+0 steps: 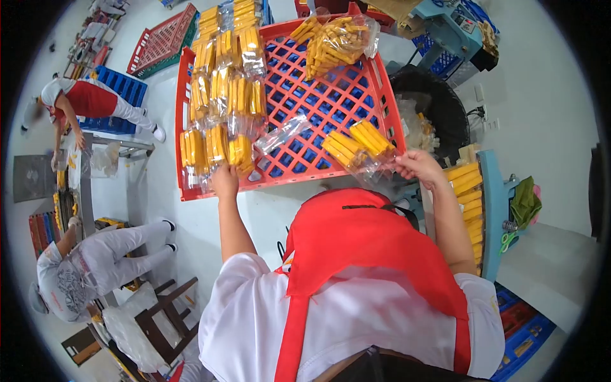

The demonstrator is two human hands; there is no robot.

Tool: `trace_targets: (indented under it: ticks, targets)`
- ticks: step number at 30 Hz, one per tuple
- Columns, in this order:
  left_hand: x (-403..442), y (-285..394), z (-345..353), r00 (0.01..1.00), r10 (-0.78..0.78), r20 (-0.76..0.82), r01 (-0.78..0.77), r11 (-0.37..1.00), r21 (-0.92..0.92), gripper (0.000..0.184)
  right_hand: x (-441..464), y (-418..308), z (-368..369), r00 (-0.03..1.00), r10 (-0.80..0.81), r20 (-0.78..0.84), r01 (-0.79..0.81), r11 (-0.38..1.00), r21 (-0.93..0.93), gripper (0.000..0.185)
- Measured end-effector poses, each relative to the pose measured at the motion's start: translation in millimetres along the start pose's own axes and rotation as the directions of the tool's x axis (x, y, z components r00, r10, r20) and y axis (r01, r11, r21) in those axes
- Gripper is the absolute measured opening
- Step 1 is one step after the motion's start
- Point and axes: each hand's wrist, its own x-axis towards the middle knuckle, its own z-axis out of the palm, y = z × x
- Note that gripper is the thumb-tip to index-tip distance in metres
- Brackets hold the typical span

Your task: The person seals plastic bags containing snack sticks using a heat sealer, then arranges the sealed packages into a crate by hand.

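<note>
A large red plastic crate (299, 167) with a lattice bottom lies in front of me. Its left side is covered with rows of clear bags packed with yellow sticks (219, 92). My left hand (224, 181) is closed at the lower end of a bag of yellow sticks (216, 145) in the nearest row. My right hand (420, 167) pinches the plastic end of another bag of yellow sticks (372, 137) at the crate's right front. A similar bag (342, 149) lies right beside it. Between my hands, a flat clear bag (283, 134) rests on the lattice.
A big bag of loose yellow sticks (340, 44) sits at the crate's back. To the right stand a black bin (445, 95), a blue machine (449, 25) and a tray of yellow sticks (468, 204). Two people (83, 102) work at the left.
</note>
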Motion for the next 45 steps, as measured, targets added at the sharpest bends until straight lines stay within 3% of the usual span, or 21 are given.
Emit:
trace_targets:
  ticks: [3,5,6,8,9,11,14,15,20,22,24,28,30,32,36,38,40,41,42,44,45]
  targets:
    - [25.5,43.1,-71.3,0.981,0.085,0.172,-0.076,0.995,-0.058,0.021,17.4,-4.1,-1.3,0.989,-0.125,0.08,0.117,0.988,0.101,0.016]
    - [38.2,57.6,-102.1,0.881,0.298,0.368,-0.071,0.851,-0.52,0.024,22.8,-23.6,7.8,0.97,-0.207,0.131,0.198,0.977,0.076,0.025]
    - [34.5,70.1,-122.6,0.882,0.306,0.36,-0.082,0.85,-0.521,0.024,26.5,-33.5,18.2,0.941,-0.313,0.129,0.302,0.948,0.096,0.029]
    - [19.7,102.9,-163.3,0.699,0.628,0.341,0.013,0.466,-0.885,0.025,29.1,-52.3,40.3,0.895,-0.433,0.107,0.419,0.898,0.133,0.037]
    - [18.1,114.1,-179.2,0.694,0.637,0.336,0.001,0.466,-0.885,0.025,28.9,-60.0,47.2,0.887,-0.453,0.09,0.437,0.887,0.151,0.041]
    - [21.2,136.8,-204.6,0.439,0.825,0.357,-0.045,0.417,-0.908,0.019,52.2,-53.8,50.7,0.879,-0.447,0.167,0.365,0.856,0.367,0.046]
    - [27.0,172.9,-224.8,0.371,0.903,0.215,0.014,0.226,-0.974,0.019,50.2,-55.4,48.8,0.763,-0.516,0.389,0.164,0.737,0.655,0.055]
    - [30.6,184.3,-228.5,0.372,0.906,0.204,0.004,0.219,-0.976,0.019,45.5,-57.5,48.5,0.642,-0.577,0.506,0.043,0.685,0.727,0.057]
    - [31.6,233.3,-240.2,0.435,0.872,0.225,0.394,0.041,-0.918,0.029,20.5,-61.2,58.0,0.644,-0.638,0.422,0.062,0.593,0.803,0.055]
    - [30.6,246.5,-238.6,0.352,0.921,0.165,0.414,0.004,-0.91,0.038,15.5,-63.2,62.2,0.663,-0.654,0.363,-0.075,0.425,0.902,0.054]
    - [13.7,255.6,-237.0,0.527,0.849,-0.051,0.568,-0.396,-0.722,0.046,12.7,-63.7,61.0,0.686,-0.657,0.313,-0.048,0.389,0.92,0.054]
    - [-24.1,282.1,-203.5,0.768,0.599,-0.228,0.234,-0.593,-0.771,0.054,1.0,-77.1,62.3,0.762,-0.647,0.03,0.198,0.277,0.94,0.051]
    - [-51.6,294.5,-187.0,0.851,0.497,-0.173,0.086,-0.456,-0.886,0.073,-1.8,-84.3,60.2,0.758,-0.65,-0.048,0.277,0.254,0.927,0.051]
    - [-67.0,299.5,-189.6,0.841,0.475,-0.257,-0.118,-0.302,-0.946,0.085,-5.3,-89.7,59.9,0.749,-0.654,-0.106,0.342,0.245,0.907,0.051]
    - [-67.8,301.8,-185.2,0.85,0.428,-0.306,-0.112,-0.422,-0.9,0.088,-13.2,-90.8,72.7,0.655,-0.692,-0.303,0.662,0.332,0.672,0.054]
    - [-66.4,297.6,-186.6,0.838,0.519,-0.171,0.192,-0.573,-0.797,0.081,-15.2,-90.2,73.8,0.568,-0.73,-0.38,0.787,0.347,0.509,0.055]
    - [-58.2,289.2,-191.7,0.823,0.54,-0.176,0.235,-0.606,-0.76,0.07,-19.4,-89.1,65.1,0.605,-0.766,-0.218,0.547,0.201,0.813,0.056]
    - [-50.1,282.3,-187.6,0.723,0.661,-0.2,0.371,-0.616,-0.695,0.065,-24.9,-90.8,60.9,0.601,-0.771,-0.209,0.543,0.202,0.815,0.056]
    - [-43.4,277.7,-184.2,0.601,0.763,-0.239,0.504,-0.594,-0.628,0.061,-34.2,-95.7,55.9,0.671,-0.737,-0.079,0.348,0.219,0.911,0.054]
    - [-39.7,275.2,-177.7,0.561,0.782,-0.271,0.496,-0.58,-0.646,0.057,-41.1,-99.3,54.3,0.712,-0.7,0.06,0.139,0.224,0.965,0.052]
    - [-39.6,276.9,-176.1,0.523,0.798,-0.3,0.499,-0.571,-0.651,0.058,-42.2,-99.4,55.7,0.695,-0.715,0.074,0.225,0.314,0.922,0.053]
